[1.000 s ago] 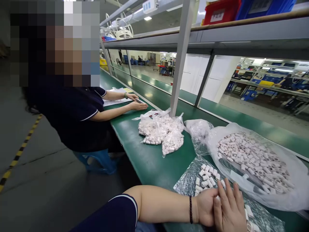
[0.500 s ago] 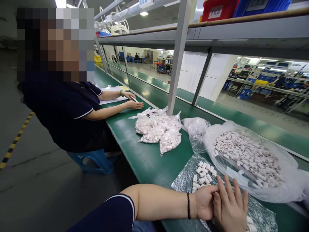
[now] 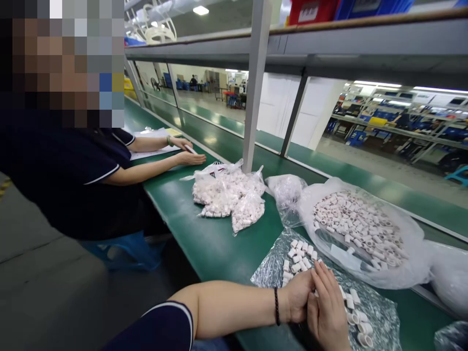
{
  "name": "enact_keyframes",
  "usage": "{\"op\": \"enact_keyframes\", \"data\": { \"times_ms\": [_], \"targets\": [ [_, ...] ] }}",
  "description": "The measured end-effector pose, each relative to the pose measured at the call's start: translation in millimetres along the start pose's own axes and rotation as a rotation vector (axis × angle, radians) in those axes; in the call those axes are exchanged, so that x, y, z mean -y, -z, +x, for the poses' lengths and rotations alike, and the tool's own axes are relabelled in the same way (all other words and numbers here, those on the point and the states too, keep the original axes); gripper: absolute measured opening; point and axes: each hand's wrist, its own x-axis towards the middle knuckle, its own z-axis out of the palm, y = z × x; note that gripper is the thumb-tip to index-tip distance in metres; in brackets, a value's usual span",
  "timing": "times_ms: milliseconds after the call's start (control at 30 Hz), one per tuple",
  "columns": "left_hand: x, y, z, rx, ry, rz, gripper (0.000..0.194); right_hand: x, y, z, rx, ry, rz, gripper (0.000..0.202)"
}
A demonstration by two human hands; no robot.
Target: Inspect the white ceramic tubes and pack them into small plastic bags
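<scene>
Fingers point(image 3: 328, 285) meet, with small white tubes point(image 3: 354, 296) on either side.

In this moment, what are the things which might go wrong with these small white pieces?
Loose white pieces lie on the crinkled plastic sheet; a brush from the right hand might scatter them.

The left hand and right hand are pressed together, hiding anything between them; a small piece there might slip out unnoticed.

The large bag lies close to the sheet, so pieces might get mixed.
</scene>
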Motion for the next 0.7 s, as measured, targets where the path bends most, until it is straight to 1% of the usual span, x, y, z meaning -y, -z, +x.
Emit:
{"op": "enact_keyframes", "data": {
  "times_ms": [100, 167, 233, 300, 367, 400, 433, 467, 500, 533, 567, 633, 700],
  "targets": [
    [-3, -1.0, 1, -0.079, 0.019, -0.022, 0.015, -1, -4, 0, 0.005, -0.020, 0.003, 0.055],
    [-5, -1.4, 1, -0.106, 0.015, -0.053, 0.014, 0, -5, 0, 0.025, -0.018, -0.016, 0.056],
    [-5, -0.3, 2, -0.121, 0.032, -0.088, 0.016, 2, -3, 1, 0.042, -0.013, -0.026, 0.058],
    [-7, 1.8, 4, -0.135, 0.062, -0.124, 0.024, 3, 0, 1, 0.043, -0.018, 0.012, 0.059],
    [-14, 3.1, 4, -0.140, 0.109, -0.150, 0.033, -1, 5, 1, -0.009, -0.030, 0.048, 0.058],
    [-20, 3.0, 4, -0.134, 0.137, -0.154, 0.037, -4, 8, 1, -0.067, -0.061, 0.032, 0.055],
    [-27, 2.3, 4, -0.125, 0.136, -0.165, 0.040, -8, 12, 1, -0.132, -0.110, 0.000, 0.051],
    [-35, 1.2, 3, -0.114, 0.096, -0.180, 0.041, -12, 15, 2, -0.189, -0.177, -0.044, 0.046],
    [-44, -0.1, 3, -0.092, 0.004, -0.186, 0.042, -16, 17, 2, -0.225, -0.257, -0.088, 0.040],
    [-53, -1.2, 2, -0.086, -0.077, -0.185, 0.043, -19, 19, 2, -0.227, -0.340, -0.119, 0.034],
    [-62, -1.9, 2, -0.098, -0.154, -0.182, 0.043, -23, 21, 3, -0.198, -0.414, -0.130, 0.030],
    [-75, -1.8, 3, -0.162, -0.277, -0.166, 0.043, -28, 20, 3, -0.089, -0.509, -0.112, 0.028],
    [-83, 0.3, 6, -0.249, -0.349, -0.141, 0.042, -30, 15, 1, 0.010, -0.520, -0.076, 0.032]
  ]
}}
